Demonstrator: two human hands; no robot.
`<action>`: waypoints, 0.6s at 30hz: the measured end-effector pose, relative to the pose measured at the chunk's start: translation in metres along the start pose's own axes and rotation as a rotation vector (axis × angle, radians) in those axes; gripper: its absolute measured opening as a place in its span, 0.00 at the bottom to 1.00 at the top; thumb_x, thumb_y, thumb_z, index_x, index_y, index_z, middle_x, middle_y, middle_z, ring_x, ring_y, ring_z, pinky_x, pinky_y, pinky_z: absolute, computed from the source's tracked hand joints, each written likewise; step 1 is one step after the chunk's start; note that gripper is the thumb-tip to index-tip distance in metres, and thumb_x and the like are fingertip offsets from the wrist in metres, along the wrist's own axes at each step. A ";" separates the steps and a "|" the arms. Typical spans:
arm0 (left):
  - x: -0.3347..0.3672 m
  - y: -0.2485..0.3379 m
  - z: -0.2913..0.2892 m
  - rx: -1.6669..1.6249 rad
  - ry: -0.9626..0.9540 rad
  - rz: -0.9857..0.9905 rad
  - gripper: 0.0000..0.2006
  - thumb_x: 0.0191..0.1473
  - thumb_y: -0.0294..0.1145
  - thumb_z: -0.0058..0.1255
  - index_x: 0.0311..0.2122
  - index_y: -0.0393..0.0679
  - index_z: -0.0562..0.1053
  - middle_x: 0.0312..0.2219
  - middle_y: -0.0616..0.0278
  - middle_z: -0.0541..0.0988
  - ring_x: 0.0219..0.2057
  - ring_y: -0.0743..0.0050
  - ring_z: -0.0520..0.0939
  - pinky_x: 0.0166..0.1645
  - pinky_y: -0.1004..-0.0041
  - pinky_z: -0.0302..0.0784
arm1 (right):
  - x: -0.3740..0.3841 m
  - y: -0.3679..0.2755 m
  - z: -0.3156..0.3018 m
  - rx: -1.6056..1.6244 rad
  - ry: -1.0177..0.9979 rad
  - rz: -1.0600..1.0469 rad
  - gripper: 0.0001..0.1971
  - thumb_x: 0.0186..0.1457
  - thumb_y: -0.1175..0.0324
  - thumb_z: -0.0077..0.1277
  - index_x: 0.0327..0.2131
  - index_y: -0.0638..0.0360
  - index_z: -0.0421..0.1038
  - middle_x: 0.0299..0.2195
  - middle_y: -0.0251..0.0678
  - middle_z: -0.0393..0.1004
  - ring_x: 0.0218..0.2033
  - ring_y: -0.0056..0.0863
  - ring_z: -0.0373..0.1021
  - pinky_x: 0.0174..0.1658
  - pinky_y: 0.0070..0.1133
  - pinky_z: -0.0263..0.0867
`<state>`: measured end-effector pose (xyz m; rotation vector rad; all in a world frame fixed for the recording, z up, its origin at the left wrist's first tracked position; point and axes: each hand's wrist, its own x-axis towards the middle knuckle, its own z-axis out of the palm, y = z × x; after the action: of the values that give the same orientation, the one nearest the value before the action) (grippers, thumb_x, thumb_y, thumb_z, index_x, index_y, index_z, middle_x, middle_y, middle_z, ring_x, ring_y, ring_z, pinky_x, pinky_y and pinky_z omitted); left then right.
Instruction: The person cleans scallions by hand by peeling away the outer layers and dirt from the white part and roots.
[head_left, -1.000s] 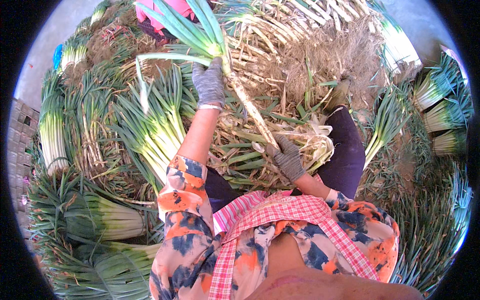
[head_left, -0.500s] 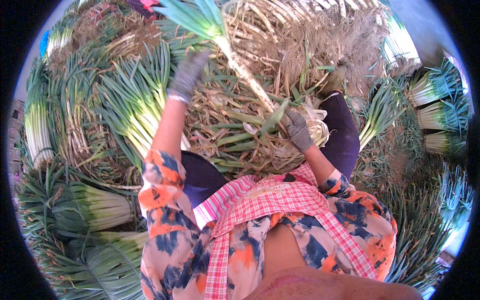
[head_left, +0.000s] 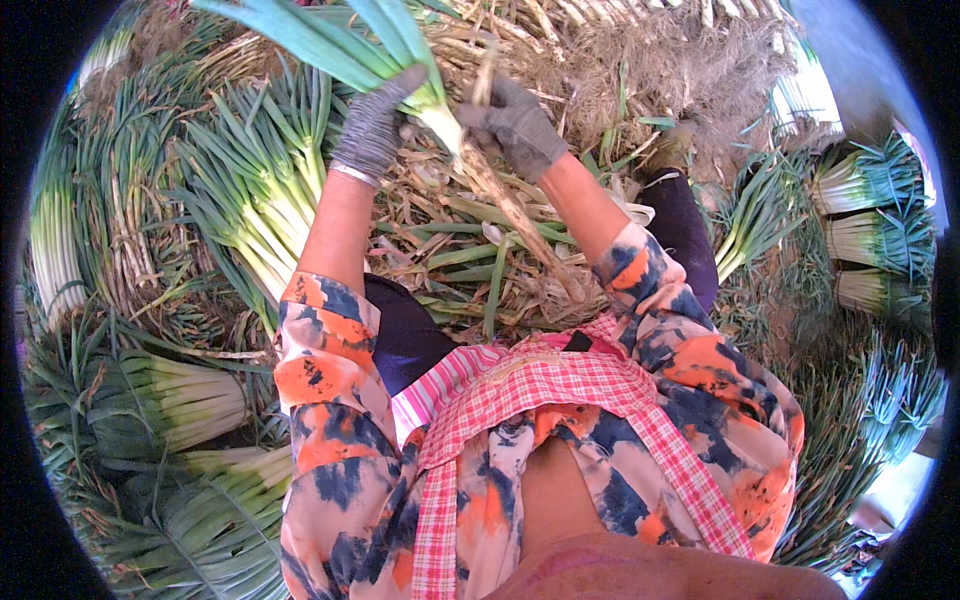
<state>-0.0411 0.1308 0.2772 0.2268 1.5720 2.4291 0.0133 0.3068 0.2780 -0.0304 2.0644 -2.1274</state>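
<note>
Slanting across the middle is a long green onion (head_left: 520, 215), its blue-green leaves to the upper left and its root end toward my lap. My left hand (head_left: 378, 125), in a grey knit glove, is closed around it where leaves meet stalk. Beside it, my gloved right hand (head_left: 515, 128) is closed on a dry outer leaf (head_left: 485, 75), which pokes up above the fingers. Brownish skin still covers the lower stalk, while the part by my left hand shows pale and clean. Peeled leaves and skins (head_left: 470, 255) lie in a heap underneath.
Cleaned green onions (head_left: 265, 200) lie at my left, with a smaller bunch (head_left: 750, 225) at my right. Unpeeled ones with tangled roots (head_left: 640, 70) fill the far side. Tied bundles (head_left: 190, 400) sit at lower left, others (head_left: 870, 235) at far right. My legs flank the peelings.
My right hand has moved up from the root end to beside my left hand, now with a dry leaf in it. My left hand has closed on the onion, which has shifted slightly toward me.
</note>
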 end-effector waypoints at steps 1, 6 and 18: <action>-0.005 0.015 -0.008 -0.074 0.002 -0.055 0.13 0.44 0.34 0.53 0.36 0.41 0.70 0.26 0.65 0.74 0.17 0.85 0.70 0.12 0.87 0.56 | -0.001 0.022 -0.007 -0.067 -0.029 0.001 0.18 0.44 0.62 0.52 0.38 0.61 0.65 0.32 0.37 0.69 0.35 0.28 0.65 0.42 0.23 0.61; 0.005 0.015 -0.037 -0.025 0.075 0.014 0.13 0.44 0.36 0.54 0.34 0.42 0.71 0.24 0.67 0.74 0.18 0.86 0.70 0.13 0.87 0.56 | -0.045 0.141 -0.076 -1.226 -0.167 -0.012 0.20 0.44 0.63 0.52 0.42 0.59 0.66 0.34 0.41 0.71 0.35 0.26 0.68 0.41 0.22 0.62; -0.005 0.006 -0.006 -0.037 -0.057 0.074 0.14 0.42 0.36 0.57 0.34 0.41 0.72 0.25 0.65 0.76 0.23 0.80 0.75 0.25 0.81 0.72 | 0.021 0.006 0.019 -0.403 0.113 -0.373 0.17 0.38 0.61 0.58 0.32 0.61 0.71 0.23 0.33 0.72 0.23 0.21 0.67 0.28 0.20 0.64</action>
<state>-0.0382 0.1217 0.2797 0.3499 1.5192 2.4818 -0.0039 0.2846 0.2710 -0.3837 2.7029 -1.8841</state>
